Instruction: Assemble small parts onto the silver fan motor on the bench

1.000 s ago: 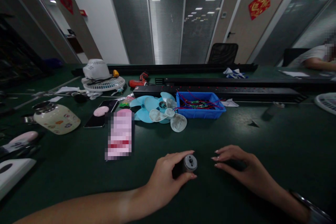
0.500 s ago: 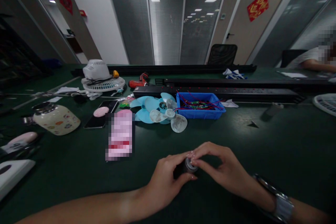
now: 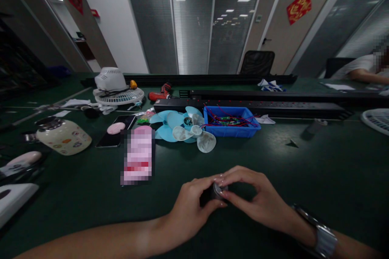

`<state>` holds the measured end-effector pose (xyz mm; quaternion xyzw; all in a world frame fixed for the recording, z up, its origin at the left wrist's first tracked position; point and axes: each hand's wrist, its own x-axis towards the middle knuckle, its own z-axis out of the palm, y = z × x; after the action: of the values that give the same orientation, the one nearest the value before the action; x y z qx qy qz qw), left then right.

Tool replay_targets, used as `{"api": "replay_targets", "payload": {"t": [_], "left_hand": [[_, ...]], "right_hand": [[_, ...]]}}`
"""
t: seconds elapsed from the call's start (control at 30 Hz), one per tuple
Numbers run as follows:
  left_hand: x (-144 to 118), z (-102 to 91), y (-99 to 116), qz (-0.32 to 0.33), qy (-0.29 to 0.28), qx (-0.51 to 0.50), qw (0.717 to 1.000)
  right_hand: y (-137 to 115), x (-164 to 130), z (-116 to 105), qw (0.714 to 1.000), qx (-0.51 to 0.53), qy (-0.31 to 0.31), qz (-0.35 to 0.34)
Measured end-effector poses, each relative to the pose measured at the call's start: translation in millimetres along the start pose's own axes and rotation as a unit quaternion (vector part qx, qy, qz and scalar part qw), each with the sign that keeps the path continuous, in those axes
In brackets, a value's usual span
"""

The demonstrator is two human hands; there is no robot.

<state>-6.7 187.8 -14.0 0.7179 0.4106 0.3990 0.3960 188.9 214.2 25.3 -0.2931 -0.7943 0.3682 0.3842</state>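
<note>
A small dark can-like cylinder with a grey round top [image 3: 216, 189] stands between my hands at the near middle of the table; its exact kind is hard to make out. My left hand [image 3: 194, 206] wraps round its left side, fingers behind it and thumb in front. From the right, my right hand [image 3: 255, 194] pinches at its top, with thumb and fingertips pressed on the rim. The fingers of both hands cover much of the cylinder. A watch [image 3: 325, 238] is on my right wrist.
Blue fan blades [image 3: 170, 125] and a blue bin [image 3: 232, 130] of wires lie beyond my hands. Further back are a red drill [image 3: 159, 95], a white fan [image 3: 111, 85] and black rails [image 3: 243, 107]. To the left sit a bottle [image 3: 65, 137] and a phone [image 3: 105, 141]. Another person's arm [image 3: 364, 75] shows far right.
My right thumb and fingertips have shifted slightly over the cylinder's top, covering more of it. My left hand keeps its hold. The view has moved very slightly.
</note>
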Motion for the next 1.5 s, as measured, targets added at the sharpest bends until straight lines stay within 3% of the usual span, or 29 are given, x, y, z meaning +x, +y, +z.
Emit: {"api": "replay_targets", "payload": {"t": [0.4, 0.87, 1.27, 1.5], "left_hand": [[1, -1.2, 4, 0.002, 0.000, 0.001, 1.000], [2, -0.7, 4, -0.005, -0.002, -0.006, 1.000], [1, 2.0, -1, 0.002, 0.005, -0.014, 1.000], [1, -0.4, 0, -0.012, -0.002, 0.013, 1.000]], "right_hand": [[7, -2, 3, 0.997, 0.004, 0.073, 0.011], [3, 0, 3, 1.000, 0.008, 0.002, 0.008], [5, 1, 6, 0.999, -0.002, 0.025, -0.023], [8, -3, -19, 0.998, 0.005, 0.060, 0.013]]}}
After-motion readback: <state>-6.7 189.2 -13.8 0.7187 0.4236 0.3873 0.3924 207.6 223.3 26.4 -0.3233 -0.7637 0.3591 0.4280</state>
